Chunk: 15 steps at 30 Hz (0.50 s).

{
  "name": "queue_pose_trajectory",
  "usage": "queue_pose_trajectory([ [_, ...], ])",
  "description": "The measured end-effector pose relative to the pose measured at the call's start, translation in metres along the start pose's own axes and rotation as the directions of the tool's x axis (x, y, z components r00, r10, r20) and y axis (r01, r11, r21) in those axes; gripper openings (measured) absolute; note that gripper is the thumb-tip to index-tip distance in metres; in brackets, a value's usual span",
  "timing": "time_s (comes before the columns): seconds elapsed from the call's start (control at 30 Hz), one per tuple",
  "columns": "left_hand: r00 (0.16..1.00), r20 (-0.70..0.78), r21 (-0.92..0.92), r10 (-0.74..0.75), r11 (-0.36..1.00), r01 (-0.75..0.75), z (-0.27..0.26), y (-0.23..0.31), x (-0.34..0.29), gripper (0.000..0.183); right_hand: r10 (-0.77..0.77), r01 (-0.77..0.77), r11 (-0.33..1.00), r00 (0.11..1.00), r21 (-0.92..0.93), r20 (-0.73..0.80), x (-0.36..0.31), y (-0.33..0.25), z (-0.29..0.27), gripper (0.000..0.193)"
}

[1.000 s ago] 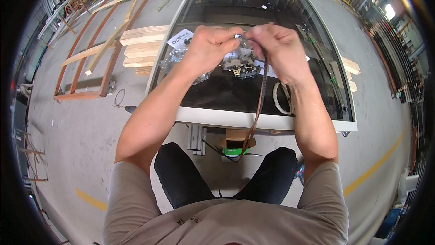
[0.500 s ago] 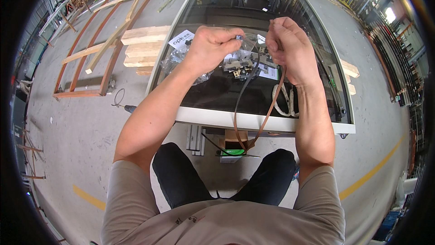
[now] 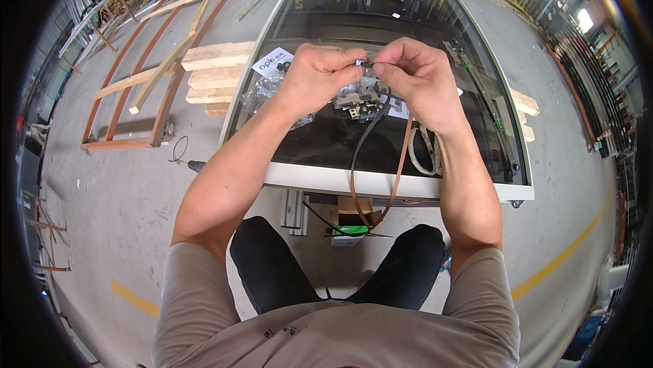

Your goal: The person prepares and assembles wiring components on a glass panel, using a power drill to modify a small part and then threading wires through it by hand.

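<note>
My left hand [image 3: 320, 79] is closed in a pinch on a small metal piece [image 3: 360, 62], its details too small to make out. My right hand [image 3: 422, 82] has come up against it, thumb and fingertips pinched together at the same spot. A toothed belt [image 3: 355, 171], black on one stretch and brown on another, hangs from the right hand over the table's near edge in a long loop. The fingers hide its upper ends. Below the hands, several small metal and black fittings [image 3: 360, 106] lie on the dark glass top [image 3: 299, 147] of a white-framed table.
Clear plastic bags [image 3: 258, 92] and a printed sheet [image 3: 272, 62] lie left on the glass. A whitish looped cord [image 3: 425, 154] rests near the right forearm. Stacked timbers [image 3: 214, 72] jut out at left, beyond them an orange metal frame [image 3: 126, 141]. A box [image 3: 350, 232] stands beneath the table.
My right hand has moved left and slightly down, bringing its fingertips to the metal piece in my left hand. The belt's brown stretch has swung left with it. The left hand has hardly moved.
</note>
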<state>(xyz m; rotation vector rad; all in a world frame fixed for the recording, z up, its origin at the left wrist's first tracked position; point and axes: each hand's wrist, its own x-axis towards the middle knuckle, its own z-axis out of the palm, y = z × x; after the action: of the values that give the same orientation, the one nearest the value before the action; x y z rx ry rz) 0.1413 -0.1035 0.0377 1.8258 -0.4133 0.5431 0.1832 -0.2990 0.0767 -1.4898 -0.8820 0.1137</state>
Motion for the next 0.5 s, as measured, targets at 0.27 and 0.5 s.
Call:
queue_pose_trajectory([
  [0.27, 1.000, 0.005, -0.016, -0.008, 1.000, 0.008, 0.0013, -0.0003, -0.0012, 0.026, -0.013, 0.013, 1.000, 0.999, 0.000, -0.032, -0.0002, 0.0034, 0.0028, 0.003],
  [0.5, 0.995, -0.012, 0.032, 0.102, 0.994, -0.101, 0.0013, -0.0017, -0.0007, 0.026, 0.000, -0.001, 1.000, 0.999, -0.008, -0.045, -0.0005, 0.0037, 0.0039, 0.004],
])
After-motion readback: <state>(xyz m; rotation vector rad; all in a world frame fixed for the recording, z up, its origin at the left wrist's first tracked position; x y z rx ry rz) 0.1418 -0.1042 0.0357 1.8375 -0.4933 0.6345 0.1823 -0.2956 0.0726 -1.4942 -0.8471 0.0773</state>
